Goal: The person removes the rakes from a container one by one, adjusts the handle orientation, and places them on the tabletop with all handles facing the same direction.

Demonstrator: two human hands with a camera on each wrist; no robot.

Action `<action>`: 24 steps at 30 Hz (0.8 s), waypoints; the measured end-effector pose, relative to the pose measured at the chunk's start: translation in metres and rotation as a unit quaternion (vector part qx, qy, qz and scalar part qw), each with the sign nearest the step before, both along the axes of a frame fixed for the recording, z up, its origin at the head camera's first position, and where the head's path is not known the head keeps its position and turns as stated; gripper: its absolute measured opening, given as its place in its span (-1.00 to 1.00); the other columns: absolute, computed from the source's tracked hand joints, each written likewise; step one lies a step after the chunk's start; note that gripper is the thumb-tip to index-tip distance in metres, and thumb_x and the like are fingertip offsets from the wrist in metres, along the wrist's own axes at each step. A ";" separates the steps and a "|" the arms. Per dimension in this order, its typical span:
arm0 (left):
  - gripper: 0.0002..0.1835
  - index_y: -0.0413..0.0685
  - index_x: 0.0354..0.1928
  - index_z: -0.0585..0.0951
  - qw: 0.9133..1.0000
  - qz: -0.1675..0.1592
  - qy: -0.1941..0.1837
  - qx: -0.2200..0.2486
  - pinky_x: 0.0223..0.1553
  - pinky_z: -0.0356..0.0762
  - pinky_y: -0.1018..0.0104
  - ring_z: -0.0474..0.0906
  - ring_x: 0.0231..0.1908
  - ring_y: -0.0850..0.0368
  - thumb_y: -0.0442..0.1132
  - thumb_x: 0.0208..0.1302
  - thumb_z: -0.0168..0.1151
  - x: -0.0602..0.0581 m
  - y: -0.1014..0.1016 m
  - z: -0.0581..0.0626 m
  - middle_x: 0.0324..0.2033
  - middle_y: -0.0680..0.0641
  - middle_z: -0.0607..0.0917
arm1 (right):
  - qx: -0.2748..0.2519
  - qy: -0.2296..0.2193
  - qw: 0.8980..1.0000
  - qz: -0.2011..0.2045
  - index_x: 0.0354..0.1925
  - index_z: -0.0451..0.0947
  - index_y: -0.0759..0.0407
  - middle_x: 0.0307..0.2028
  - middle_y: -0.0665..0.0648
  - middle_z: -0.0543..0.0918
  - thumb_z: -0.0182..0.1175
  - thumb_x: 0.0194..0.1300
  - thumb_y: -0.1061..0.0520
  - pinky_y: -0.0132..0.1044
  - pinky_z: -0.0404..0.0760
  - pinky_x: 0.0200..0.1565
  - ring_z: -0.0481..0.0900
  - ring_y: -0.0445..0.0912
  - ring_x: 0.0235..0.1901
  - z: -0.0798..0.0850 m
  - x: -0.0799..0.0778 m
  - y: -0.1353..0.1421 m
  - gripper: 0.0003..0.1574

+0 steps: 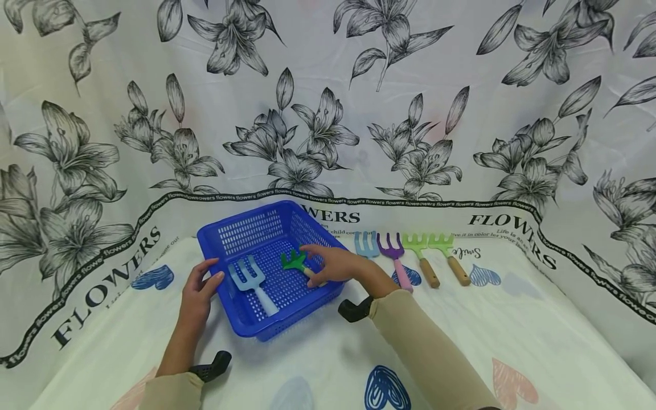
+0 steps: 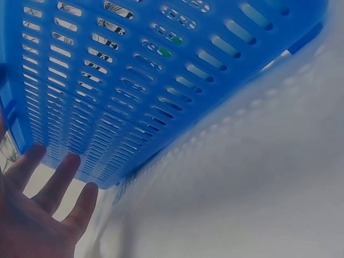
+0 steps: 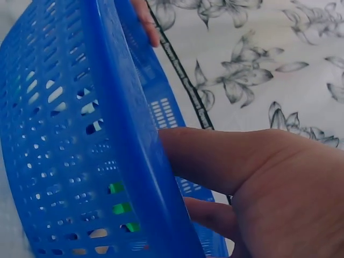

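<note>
A blue plastic basket (image 1: 287, 326) with slotted walls stands on the cloth. Inside lie a light blue hand fork (image 1: 250, 279) and a small green hand rake (image 1: 294, 260) with a pale handle. My left hand (image 1: 197, 290) is at the basket's left rim, its thumb and a fingertip against the edge. In the left wrist view, three spread fingers reach along the outer wall. Over the right rim reaches my right hand (image 1: 335, 265), thumb and fingers apart around the green rake's handle. The right wrist view shows this hand (image 3: 285, 183) beside the rim, the rake's green tines behind the slots.
Right of the basket lie a light blue fork (image 1: 366, 245), a purple fork (image 1: 392, 246) with a pink handle, and two light green forks, one nearer (image 1: 421, 253) and one farther right (image 1: 449, 256), with wooden handles. Behind hangs a flower-printed curtain (image 1: 318, 51).
</note>
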State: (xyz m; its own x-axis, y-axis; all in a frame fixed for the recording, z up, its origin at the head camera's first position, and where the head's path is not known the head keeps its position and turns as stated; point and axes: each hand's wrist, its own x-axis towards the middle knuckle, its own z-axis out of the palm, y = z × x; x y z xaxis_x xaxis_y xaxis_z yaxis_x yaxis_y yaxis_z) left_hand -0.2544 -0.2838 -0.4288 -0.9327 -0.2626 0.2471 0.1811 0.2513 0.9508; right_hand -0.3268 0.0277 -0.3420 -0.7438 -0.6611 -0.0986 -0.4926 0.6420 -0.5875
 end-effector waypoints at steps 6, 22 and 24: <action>-0.39 0.04 0.41 0.24 1.000 -0.001 -0.002 -0.003 0.27 0.22 -0.21 0.20 0.35 -0.24 0.08 0.43 0.05 0.000 0.001 0.001 0.49 -0.04 0.07 | 0.002 -0.043 0.999 -0.003 0.48 0.09 -0.15 0.28 0.14 0.42 0.37 0.22 -0.03 0.06 0.37 0.24 0.39 0.10 0.24 0.002 -0.004 0.000 0.00; -0.40 0.03 0.41 0.24 1.000 0.002 0.000 -0.008 0.27 0.22 -0.21 0.21 0.35 -0.25 0.07 0.43 0.05 0.000 -0.001 0.000 0.49 -0.05 0.08 | 0.032 -0.147 0.989 0.001 0.50 0.06 -0.11 0.28 0.21 0.44 0.32 0.26 -0.05 0.10 0.37 0.24 0.40 0.12 0.24 -0.001 -0.017 -0.011 -0.02; -0.40 0.04 0.41 0.24 1.000 -0.001 0.002 -0.006 0.27 0.22 -0.20 0.21 0.35 -0.25 0.07 0.43 0.05 -0.001 -0.001 0.000 0.49 -0.05 0.08 | 0.037 -0.148 0.988 0.005 0.50 0.05 -0.07 0.27 0.20 0.45 0.32 0.26 -0.06 0.10 0.32 0.27 0.38 0.10 0.26 -0.003 -0.018 -0.012 -0.02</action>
State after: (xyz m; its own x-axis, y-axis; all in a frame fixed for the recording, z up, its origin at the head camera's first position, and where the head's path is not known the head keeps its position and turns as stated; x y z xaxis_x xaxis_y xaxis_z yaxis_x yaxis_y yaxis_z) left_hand -0.2554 -0.2851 -0.4290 -0.9325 -0.2570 0.2535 0.1851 0.2625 0.9470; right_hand -0.3443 0.0155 -0.3451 -0.6691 -0.6507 -0.3590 -0.3129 0.6848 -0.6581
